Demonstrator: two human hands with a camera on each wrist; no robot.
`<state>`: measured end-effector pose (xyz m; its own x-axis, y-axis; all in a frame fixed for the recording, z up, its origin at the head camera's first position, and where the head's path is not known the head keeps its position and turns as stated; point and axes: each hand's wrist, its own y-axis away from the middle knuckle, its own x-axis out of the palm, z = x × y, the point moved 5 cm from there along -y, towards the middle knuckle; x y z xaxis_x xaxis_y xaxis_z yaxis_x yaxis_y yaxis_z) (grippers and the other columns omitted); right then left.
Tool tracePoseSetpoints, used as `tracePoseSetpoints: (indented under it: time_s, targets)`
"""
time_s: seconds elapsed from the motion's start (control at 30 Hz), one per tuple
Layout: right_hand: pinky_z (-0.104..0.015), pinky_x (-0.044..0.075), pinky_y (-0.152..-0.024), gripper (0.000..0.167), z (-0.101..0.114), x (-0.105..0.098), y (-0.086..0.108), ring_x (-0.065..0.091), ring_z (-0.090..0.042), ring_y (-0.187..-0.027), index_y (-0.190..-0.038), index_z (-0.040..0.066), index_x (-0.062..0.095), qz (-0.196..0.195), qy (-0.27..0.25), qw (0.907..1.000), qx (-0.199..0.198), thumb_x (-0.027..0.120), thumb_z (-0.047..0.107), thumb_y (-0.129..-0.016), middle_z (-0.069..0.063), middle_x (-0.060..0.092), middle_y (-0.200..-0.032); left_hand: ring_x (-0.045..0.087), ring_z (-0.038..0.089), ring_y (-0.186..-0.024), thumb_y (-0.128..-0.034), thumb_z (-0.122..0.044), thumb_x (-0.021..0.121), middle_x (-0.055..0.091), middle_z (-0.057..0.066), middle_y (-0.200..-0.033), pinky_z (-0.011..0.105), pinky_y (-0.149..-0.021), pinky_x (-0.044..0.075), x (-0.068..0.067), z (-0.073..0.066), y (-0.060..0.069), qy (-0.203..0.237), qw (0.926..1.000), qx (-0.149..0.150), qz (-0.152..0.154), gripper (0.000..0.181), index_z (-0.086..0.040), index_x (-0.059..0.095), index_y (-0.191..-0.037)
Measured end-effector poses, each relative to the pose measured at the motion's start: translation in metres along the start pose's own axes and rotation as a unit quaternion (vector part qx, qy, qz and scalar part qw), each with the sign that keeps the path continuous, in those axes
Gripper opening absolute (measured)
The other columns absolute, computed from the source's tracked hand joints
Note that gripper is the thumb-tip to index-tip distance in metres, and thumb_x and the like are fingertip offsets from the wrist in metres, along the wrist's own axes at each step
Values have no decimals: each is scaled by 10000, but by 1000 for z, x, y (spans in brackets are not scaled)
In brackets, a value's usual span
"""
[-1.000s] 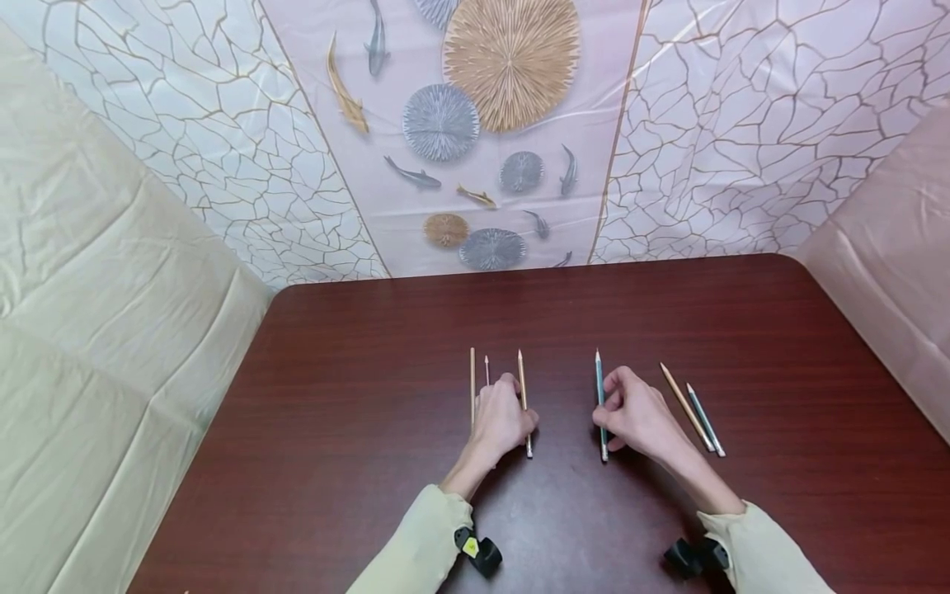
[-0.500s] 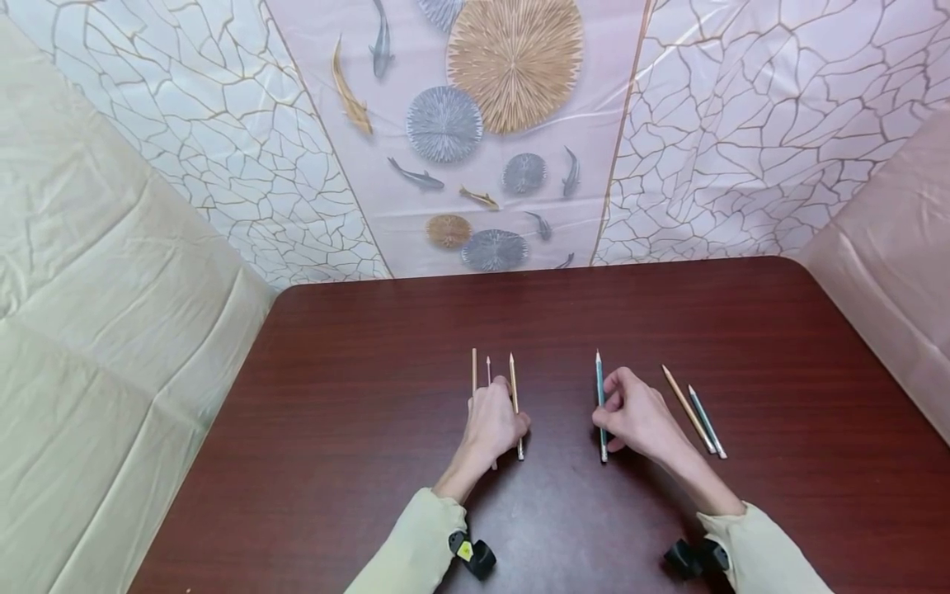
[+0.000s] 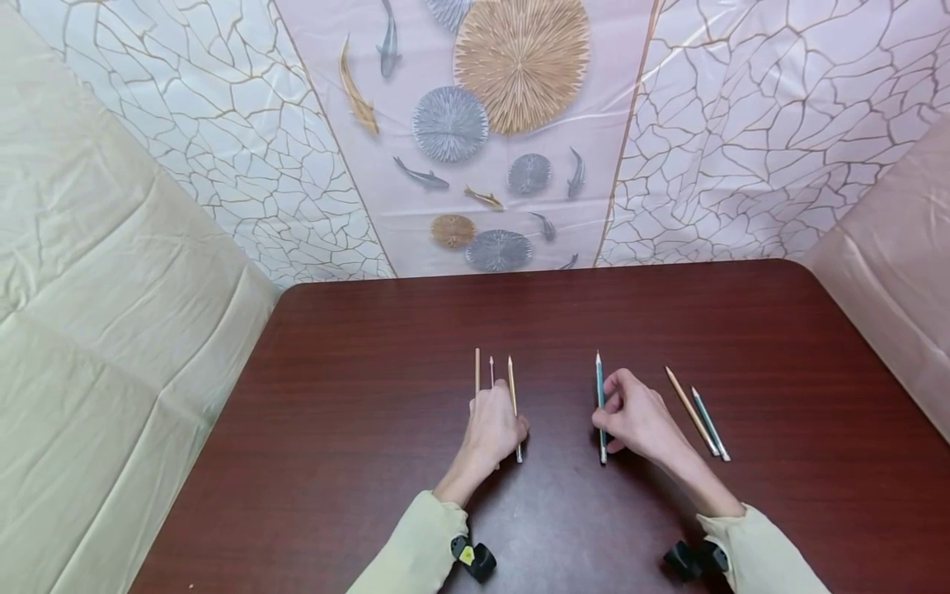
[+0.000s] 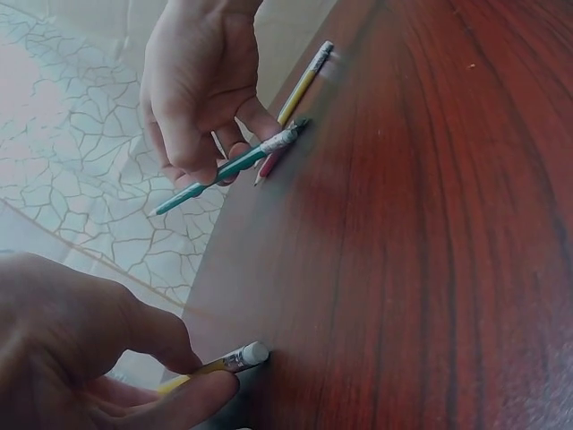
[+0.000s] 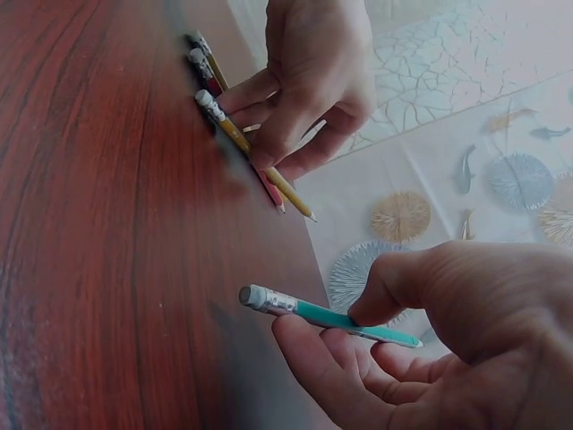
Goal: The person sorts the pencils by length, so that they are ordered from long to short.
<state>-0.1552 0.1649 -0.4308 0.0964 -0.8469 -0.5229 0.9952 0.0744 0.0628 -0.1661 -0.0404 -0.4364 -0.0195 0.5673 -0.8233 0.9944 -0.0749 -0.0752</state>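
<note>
My left hand point(image 3: 493, 419) pinches a yellow pencil point(image 3: 512, 384) between thumb and fingers. Its white eraser end point(image 4: 255, 353) points toward me in the left wrist view. Just left of it a reddish pencil point(image 3: 491, 373) and a tan pencil point(image 3: 477, 371) lie roughly parallel, partly hidden under the hand. Across a gap, my right hand point(image 3: 641, 417) holds a teal pencil point(image 3: 599, 381), tip pointing away. In the right wrist view thumb and fingertips pinch this teal pencil point(image 5: 327, 315) below its grey eraser.
Right of my right hand, a tan pencil point(image 3: 686, 404) and a shorter dark teal pencil point(image 3: 708, 422) lie slanted on the dark red-brown table point(image 3: 356, 371). A patterned cloth point(image 3: 564, 99) hangs behind the table's far edge. Pale padded panels point(image 3: 96, 330) flank both sides.
My left hand has shifted slightly left, bringing the yellow pencil closer to the reddish and tan ones. The right hand stays in place with the teal pencil.
</note>
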Motion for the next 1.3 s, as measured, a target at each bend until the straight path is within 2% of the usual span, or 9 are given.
tracePoseSetpoints:
  time_s: [0.23,0.8,0.97,1.3]
  targets:
    - [-368,544,-457,311,1,1,1,650,-215,-480,-1032,-23,478,33,-45,10000,-39,608,-49,-751,-87,600,-759,636,305,-592,-697,-35,755,529,27,-589,379,-559,536,2,-1,0,-240,9997,83,64,240,-55,536,-793]
    - [-367,544,-457,313,1,2,2,647,-226,-504,-1027,-22,480,51,-60,10000,-51,615,-53,-746,-94,592,-766,620,292,-563,-679,-21,763,544,64,-595,365,-505,511,4,-1,-1,-322,9992,63,217,235,-64,535,-713]
    - [-368,545,-459,317,2,3,1,646,-224,-504,-1031,-25,479,74,-102,9999,-47,615,-57,-746,-92,597,-764,617,292,-558,-675,-15,760,543,68,-592,367,-499,509,2,-2,-1,-352,9991,113,214,226,-58,543,-721]
    - [-381,548,-464,314,5,9,-1,647,-232,-492,-1035,-39,485,207,-233,9995,47,600,-56,-743,-98,606,-760,630,303,-572,-673,2,746,541,71,-599,361,-503,515,3,-1,-1,-363,9991,27,234,239,-63,522,-726]
